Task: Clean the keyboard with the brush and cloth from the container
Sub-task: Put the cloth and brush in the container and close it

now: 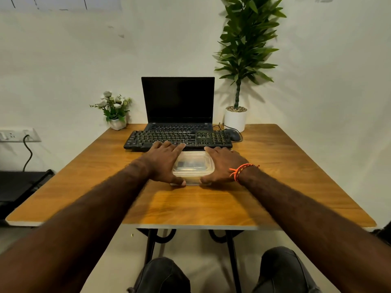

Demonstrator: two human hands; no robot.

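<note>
Clear plastic forms the container (191, 163), a lidded rectangular box standing on the wooden table (211, 206) just in front of the black keyboard (177, 138). Dark contents show dimly through the lid; what they are cannot be told. The left hand (164, 163) lies against the container's left side, fingers straight and reaching toward the keyboard's near edge, thumb set on the box's near left corner. The right hand (222, 166) mirrors it on the right side, fingers straight along the wall of the box, thumb on the near right corner. Neither hand curls around the container; both press it flat-fingered from opposite sides, and the lid is on. An orange thread band (240, 170) circles the right wrist. Behind the keyboard stands an open laptop (178, 100) with a dark screen, its base partly overlapped by the keyboard's far edge. A dark mouse (232, 134) rests just beside the keyboard's right end, with a cable running behind it. A small white pot of pale flowers (115, 108) stands at the table's far left corner, and a tall leafy plant (243, 49) in a white pot at the far right. A wall socket (17, 135) with a black cable plugged in is on the left wall.
</note>
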